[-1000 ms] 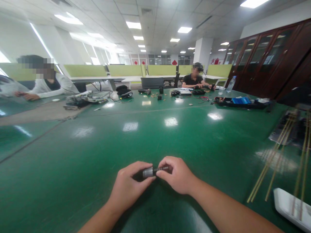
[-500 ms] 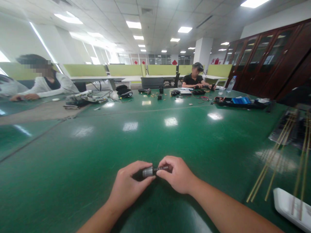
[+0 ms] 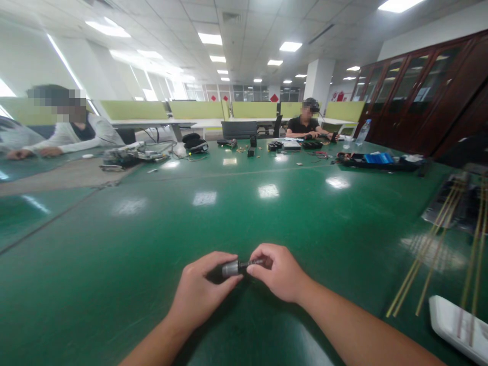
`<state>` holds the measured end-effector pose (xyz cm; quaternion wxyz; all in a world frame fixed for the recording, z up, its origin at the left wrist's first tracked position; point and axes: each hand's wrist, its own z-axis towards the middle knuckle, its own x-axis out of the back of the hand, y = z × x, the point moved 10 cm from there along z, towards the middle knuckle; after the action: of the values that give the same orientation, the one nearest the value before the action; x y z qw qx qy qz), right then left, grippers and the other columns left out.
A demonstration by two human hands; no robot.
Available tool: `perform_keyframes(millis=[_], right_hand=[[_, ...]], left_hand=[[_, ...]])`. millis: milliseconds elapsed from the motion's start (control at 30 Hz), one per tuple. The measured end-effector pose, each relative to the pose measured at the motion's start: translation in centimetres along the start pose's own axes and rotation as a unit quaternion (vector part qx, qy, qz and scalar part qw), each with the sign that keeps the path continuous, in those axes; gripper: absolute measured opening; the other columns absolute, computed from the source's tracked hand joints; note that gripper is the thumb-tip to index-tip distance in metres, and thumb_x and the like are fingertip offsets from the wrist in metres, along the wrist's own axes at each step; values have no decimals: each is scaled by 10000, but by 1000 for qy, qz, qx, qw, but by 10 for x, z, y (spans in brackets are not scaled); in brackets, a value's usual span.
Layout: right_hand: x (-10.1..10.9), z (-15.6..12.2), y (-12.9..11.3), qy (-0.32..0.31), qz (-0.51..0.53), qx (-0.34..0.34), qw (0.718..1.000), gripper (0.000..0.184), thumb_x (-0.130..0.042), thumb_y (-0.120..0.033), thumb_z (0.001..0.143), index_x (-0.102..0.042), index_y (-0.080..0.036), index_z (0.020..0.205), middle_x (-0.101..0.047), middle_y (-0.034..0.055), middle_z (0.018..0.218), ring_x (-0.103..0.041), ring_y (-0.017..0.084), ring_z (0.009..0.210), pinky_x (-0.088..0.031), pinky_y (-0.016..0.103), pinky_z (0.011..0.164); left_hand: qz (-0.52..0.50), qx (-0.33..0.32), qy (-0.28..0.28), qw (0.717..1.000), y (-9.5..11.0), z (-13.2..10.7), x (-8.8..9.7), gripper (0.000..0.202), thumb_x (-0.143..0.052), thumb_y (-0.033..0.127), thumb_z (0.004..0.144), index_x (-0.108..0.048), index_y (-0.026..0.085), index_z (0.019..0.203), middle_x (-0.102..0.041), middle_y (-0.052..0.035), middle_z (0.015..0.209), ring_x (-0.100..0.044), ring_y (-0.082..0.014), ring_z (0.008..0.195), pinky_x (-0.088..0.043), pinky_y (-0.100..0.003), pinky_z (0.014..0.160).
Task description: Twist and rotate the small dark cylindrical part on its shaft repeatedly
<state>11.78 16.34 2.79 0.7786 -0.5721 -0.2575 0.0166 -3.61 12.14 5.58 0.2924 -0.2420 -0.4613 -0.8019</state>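
Low in the middle of the head view, my left hand (image 3: pixel 200 290) is closed around a short silver-grey cylinder (image 3: pixel 230 268) with a dark end, thumb below and fingers above. A thin, dark, ribbed rod (image 3: pixel 244 265) runs out of the cylinder's right end. My right hand (image 3: pixel 280 274) pinches this rod between thumb and curled forefinger. Cylinder and rod lie roughly level, just above the green tabletop (image 3: pixel 236 218). Whether the rod is fixed in the cylinder or loose, I cannot tell. My fingers hide part of both pieces.
Long thin yellowish sticks (image 3: pixel 430 249) and a white tray (image 3: pixel 450 320) lie at my right. Across the table are a black case with blue contents (image 3: pixel 377 158), a water bottle (image 3: pixel 363 132), electronic parts (image 3: pixel 129 155) and two seated people (image 3: pixel 305 124).
My hands have drawn slightly apart, the left one shifting a little left with the cylinder. Slightly more of the dark rod shows between them. The person at left has moved a hand outward.
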Motion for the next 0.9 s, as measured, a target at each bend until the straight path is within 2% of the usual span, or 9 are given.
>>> perform_keyframes(millis=[900], right_hand=[[-1,3,12,5,92,-45,995,62,-681,-210,740,-641,-165,750,-542,-43,620,-462,100,566,-360,218,546]], left_hand=[[4,13,11,1000,0,1,5,234,-726,364,788,-695,235,982,-711,-24,949,-669,-214,871,-526,-306,804]])
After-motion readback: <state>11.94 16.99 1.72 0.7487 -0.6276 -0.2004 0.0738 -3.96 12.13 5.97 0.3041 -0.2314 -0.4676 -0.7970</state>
